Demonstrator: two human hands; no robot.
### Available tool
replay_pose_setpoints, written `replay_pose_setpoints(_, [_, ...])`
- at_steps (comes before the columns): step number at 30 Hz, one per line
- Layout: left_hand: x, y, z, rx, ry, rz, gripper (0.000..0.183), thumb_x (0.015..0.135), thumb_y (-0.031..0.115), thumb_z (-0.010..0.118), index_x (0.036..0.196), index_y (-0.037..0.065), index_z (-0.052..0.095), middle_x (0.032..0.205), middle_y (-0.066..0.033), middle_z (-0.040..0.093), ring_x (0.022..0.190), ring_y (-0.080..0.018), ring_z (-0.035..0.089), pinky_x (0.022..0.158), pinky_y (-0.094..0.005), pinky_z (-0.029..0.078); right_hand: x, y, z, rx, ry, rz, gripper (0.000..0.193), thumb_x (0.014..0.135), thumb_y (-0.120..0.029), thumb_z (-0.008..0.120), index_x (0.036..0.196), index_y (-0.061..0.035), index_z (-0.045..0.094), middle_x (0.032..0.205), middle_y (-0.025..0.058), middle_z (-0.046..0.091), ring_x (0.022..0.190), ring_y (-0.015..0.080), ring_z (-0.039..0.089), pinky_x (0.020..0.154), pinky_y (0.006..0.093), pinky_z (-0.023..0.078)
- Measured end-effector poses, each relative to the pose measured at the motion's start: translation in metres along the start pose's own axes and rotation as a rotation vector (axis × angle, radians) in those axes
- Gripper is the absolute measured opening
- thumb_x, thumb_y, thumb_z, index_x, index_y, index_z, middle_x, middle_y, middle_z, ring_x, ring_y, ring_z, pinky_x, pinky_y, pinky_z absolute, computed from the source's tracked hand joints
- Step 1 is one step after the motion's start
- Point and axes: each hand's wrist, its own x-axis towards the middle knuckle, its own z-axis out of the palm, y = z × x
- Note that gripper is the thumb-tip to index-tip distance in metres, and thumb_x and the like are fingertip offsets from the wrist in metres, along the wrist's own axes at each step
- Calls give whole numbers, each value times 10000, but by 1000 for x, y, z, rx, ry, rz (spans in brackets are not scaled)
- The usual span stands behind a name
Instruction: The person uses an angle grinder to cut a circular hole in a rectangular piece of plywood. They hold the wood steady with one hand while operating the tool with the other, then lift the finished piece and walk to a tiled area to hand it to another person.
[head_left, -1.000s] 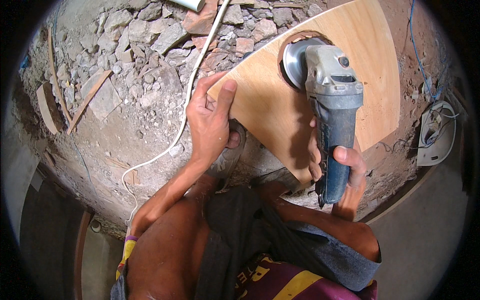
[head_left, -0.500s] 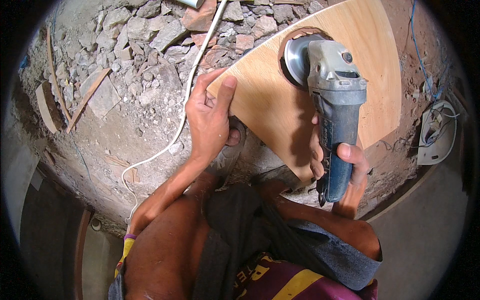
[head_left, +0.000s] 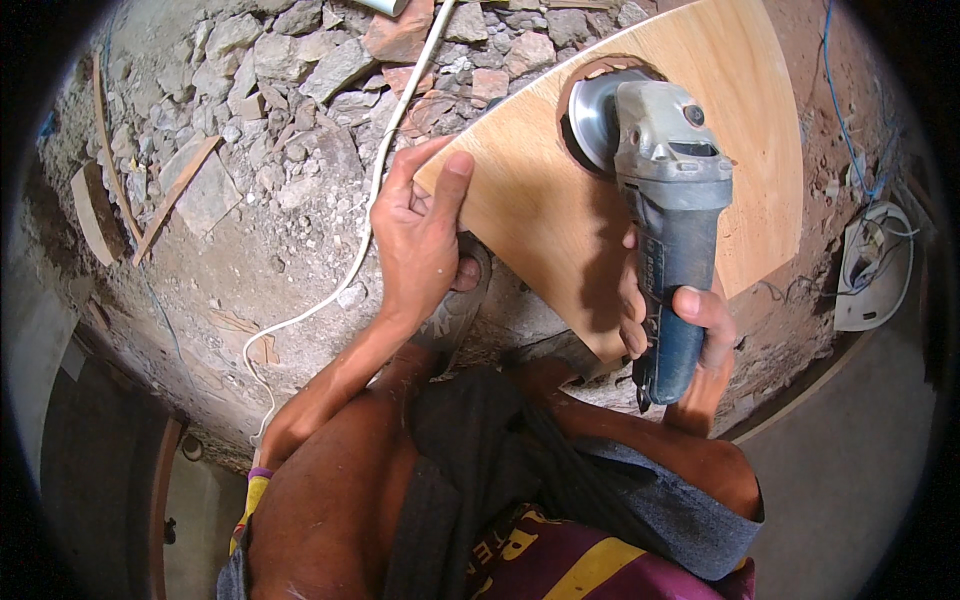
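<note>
My left hand [head_left: 425, 225] is closed round the left corner of a light wooden board [head_left: 530, 210], thumb on the top face and fingers curled at the edge. The board has a curved outer side and a round cut-out [head_left: 576, 150]. Wrapped round the blue and grey body of an angle grinder [head_left: 680, 240] is my right hand [head_left: 705, 320], its thumb on the near side and fingers on the left. The grinder's silvery disc [head_left: 597, 120] sits at the cut-out, partly inside its outline; whether it touches the rim I cannot tell.
Broken stones [head_left: 330, 65] cover the ground at the far left. A white cable [head_left: 365, 235] runs past my left arm. Wood strips [head_left: 178, 198] lie at the left. To the right is a white plastic housing [head_left: 872, 265] with loose wires. My foot [head_left: 460, 310] stands below the board.
</note>
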Motion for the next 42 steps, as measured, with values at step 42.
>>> replay_pose_setpoints(42, [0,10,3,63,21,-26,466,1076,360,748,1345,-14,680,658,33,536,496,-29,434,408,-253,326,1,-1,-2,-20,-16,4,835,772,-346,848,1382,105,499,781,174,640,548,243,640,523,357,554])
